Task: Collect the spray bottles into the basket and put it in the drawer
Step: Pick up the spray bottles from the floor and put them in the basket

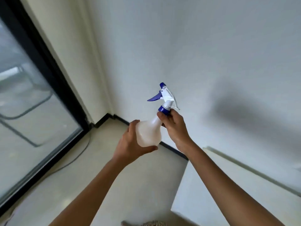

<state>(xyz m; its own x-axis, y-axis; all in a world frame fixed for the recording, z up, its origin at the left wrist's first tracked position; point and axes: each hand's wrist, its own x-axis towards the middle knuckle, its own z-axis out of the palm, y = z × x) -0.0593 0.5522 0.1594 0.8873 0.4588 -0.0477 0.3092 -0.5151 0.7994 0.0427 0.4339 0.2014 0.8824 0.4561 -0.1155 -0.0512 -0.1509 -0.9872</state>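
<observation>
A translucent white spray bottle (149, 132) with a blue collar, blue trigger and blue nozzle tip is held up in mid-air in front of the white wall, tilted a little to the right. My left hand (130, 142) grips its round body from the left and below. My right hand (173, 124) pinches the neck just under the blue collar, fingers curled round it. A woven rim, possibly the basket (153, 223), peeks in at the bottom edge. No drawer is in view.
A white cabinet top (228, 193) stands low on the right against the wall. A black-framed glass door (32, 103) fills the left side. Pale floor (97, 152) with a thin cable (78, 156) runs between them, edged by a dark skirting.
</observation>
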